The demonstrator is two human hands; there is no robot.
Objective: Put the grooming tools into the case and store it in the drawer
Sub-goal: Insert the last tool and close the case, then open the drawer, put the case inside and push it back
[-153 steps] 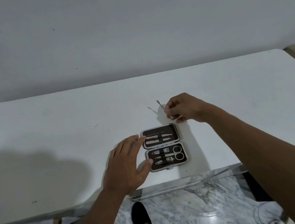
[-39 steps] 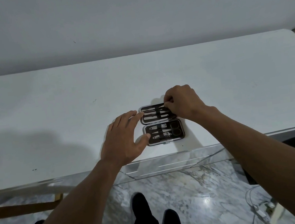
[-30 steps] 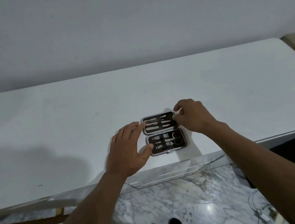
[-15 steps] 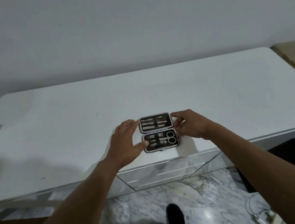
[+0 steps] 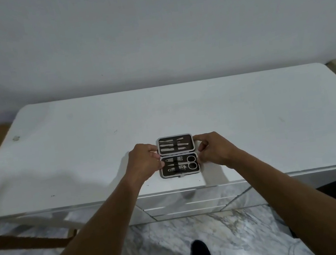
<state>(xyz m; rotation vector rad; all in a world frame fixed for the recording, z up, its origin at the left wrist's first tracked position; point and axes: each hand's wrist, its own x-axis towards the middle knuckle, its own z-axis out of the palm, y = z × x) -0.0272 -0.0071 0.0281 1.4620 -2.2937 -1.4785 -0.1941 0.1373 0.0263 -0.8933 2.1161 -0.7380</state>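
Right, from my remote seat I see the case [image 5: 191,148] lying open and flat on the white top [image 5: 79,150], toward the 6 o'clock side near the front edge. The grooming tools [image 5: 173,147] are tucked under the straps of both halves, with the scissors [image 5: 190,162] in the near half. My left hand [image 5: 144,163] grips the case at its 9 o'clock edge with curled fingers. My right hand [image 5: 213,152] pinches the 3 o'clock edge between thumb and fingers, so both are grasping it and neither is free. I judge that the next move is to fold the 12 o'clock half over the 6 o'clock half. The risks sit there. If a tool is not fully seated under its strap, it could ride up and stop the halves from meeting, or slide out as the lid tips. Uneven pressure from my two hands could twist the hinge so the small clasp tab [image 5: 180,176] at 6 o'clock misses its catch. The case is also close to the front edge, so a hard push toward 6 o'clock could send it off onto the floor. The drawer [image 5: 184,204] below is shut, so one hand must let go to open it, and a one-handed hold on an unlatched case could spill everything.
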